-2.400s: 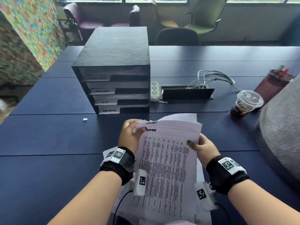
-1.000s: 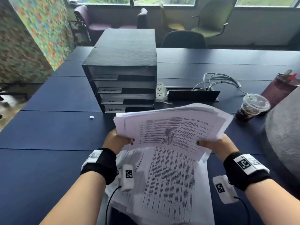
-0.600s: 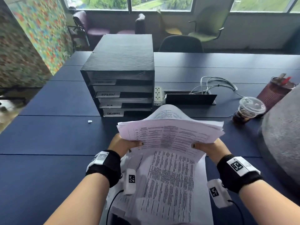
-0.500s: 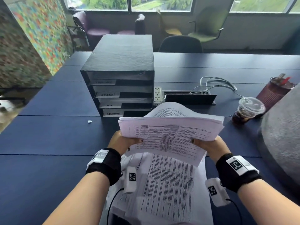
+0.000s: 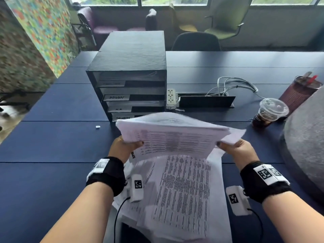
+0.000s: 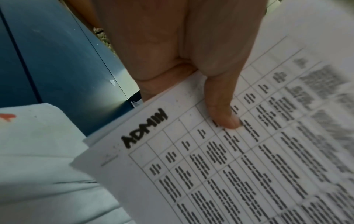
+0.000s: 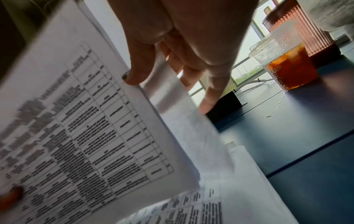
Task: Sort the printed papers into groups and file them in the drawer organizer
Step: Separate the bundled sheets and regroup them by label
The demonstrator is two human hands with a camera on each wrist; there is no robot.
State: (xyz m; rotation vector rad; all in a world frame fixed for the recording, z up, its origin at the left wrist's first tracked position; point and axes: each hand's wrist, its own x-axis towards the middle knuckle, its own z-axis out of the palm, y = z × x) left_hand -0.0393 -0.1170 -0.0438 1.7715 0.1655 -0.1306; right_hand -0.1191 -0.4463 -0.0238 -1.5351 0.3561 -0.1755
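The left hand (image 5: pixel 125 147) and the right hand (image 5: pixel 235 150) each pinch one side of a thick stack of white printed papers (image 5: pixel 172 135), marked ADMIN on its top sheet. It is lifted just in front of the black four-shelf drawer organizer (image 5: pixel 129 76). I judge the loose sheets may fan out and catch on a shelf edge, because the slots look narrow. More white papers (image 5: pixel 182 193) lie below on the dark blue table (image 5: pixel 52 146). A plastic cup of iced tea (image 5: pixel 268 114) stands near on the right; the left side is open.
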